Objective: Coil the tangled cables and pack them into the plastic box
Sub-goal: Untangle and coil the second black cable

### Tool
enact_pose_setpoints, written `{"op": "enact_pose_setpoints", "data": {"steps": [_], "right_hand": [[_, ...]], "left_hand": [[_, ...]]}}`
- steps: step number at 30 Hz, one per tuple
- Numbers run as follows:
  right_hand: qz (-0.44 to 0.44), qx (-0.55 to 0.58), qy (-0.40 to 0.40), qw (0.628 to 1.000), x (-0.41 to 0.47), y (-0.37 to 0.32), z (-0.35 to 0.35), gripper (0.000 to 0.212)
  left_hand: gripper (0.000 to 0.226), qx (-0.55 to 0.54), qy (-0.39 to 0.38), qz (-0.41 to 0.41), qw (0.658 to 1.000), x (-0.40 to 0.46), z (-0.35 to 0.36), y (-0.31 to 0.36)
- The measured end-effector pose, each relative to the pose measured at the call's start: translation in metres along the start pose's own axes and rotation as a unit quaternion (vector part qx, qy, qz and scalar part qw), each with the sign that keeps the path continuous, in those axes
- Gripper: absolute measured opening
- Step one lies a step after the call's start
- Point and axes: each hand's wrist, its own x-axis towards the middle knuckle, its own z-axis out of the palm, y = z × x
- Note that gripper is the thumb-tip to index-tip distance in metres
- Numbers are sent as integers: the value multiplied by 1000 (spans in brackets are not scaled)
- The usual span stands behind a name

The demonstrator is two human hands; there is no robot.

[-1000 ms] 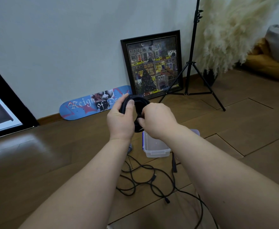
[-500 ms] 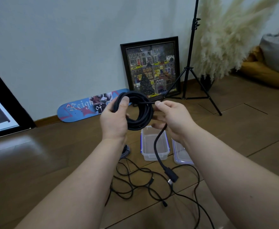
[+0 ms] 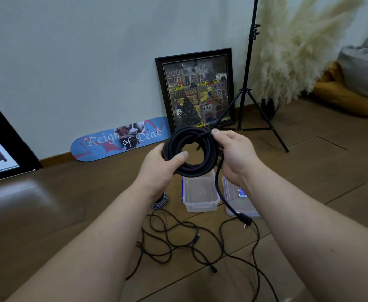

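Note:
A thick black cable wound into a coil (image 3: 209, 149) is held up in front of me. My left hand (image 3: 161, 171) grips the coil's left side, thumb across the loops. My right hand (image 3: 235, 153) pinches the cable at the coil's top right, and the loose tail hangs down from it to a plug (image 3: 244, 220). Below the coil on the wooden floor stands the clear plastic box (image 3: 200, 202), open, with its lid (image 3: 233, 205) lying to the right. Thin black tangled cables (image 3: 178, 243) sprawl on the floor in front of the box.
A small striped coiled cable (image 3: 160, 201) lies left of the box. Against the wall lean a blue skateboard deck (image 3: 122, 139) and a framed picture (image 3: 197, 92). A black tripod stand (image 3: 247, 83), pampas grass (image 3: 292, 51) and cushions (image 3: 353, 88) stand at the right.
The coil has come down and widened in my hands. My right hand moved to the coil's top right, and the loose tail with its plug now hangs lower over the lid.

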Motion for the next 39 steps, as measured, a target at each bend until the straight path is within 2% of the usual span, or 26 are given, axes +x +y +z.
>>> {"op": "enact_pose_setpoints", "data": {"steps": [3,6,8,12,16,20,22,24,27,32,39], "right_hand": [[-8,-12,12,1000,1,2,1,15],[-23,-34,5,999,0,4,1,14],[-67,-107,-3,992,-1,3,1,13],[-169,-303,0,938,-3,1,0,12],[-174,-352,-59,918,-7,0,6,12],[-150,-405,-107,895,-8,0,9,12],[-134,-393,-125,901,-11,-3,8,14],[-144,-335,-114,924,-13,-7,6,20],[-157,-264,-90,947,-17,-14,6,21],[-112,-123,-72,983,-19,-20,10,30],[-55,-23,-106,993,-19,-24,0,28]], "left_hand": [[45,112,-2,37,993,-2,3,0],[47,147,11,47,988,0,4,-3],[42,131,26,29,991,0,4,-5],[33,120,100,35,987,3,4,-5],[29,67,164,19,984,7,-2,-7],[25,17,187,3,982,10,-9,-8],[21,18,200,8,980,11,-13,-9],[21,34,209,12,977,12,-16,-10],[25,80,188,30,978,10,-15,-11],[21,190,148,89,966,5,-9,-5],[42,250,131,107,953,-5,0,5]]}}
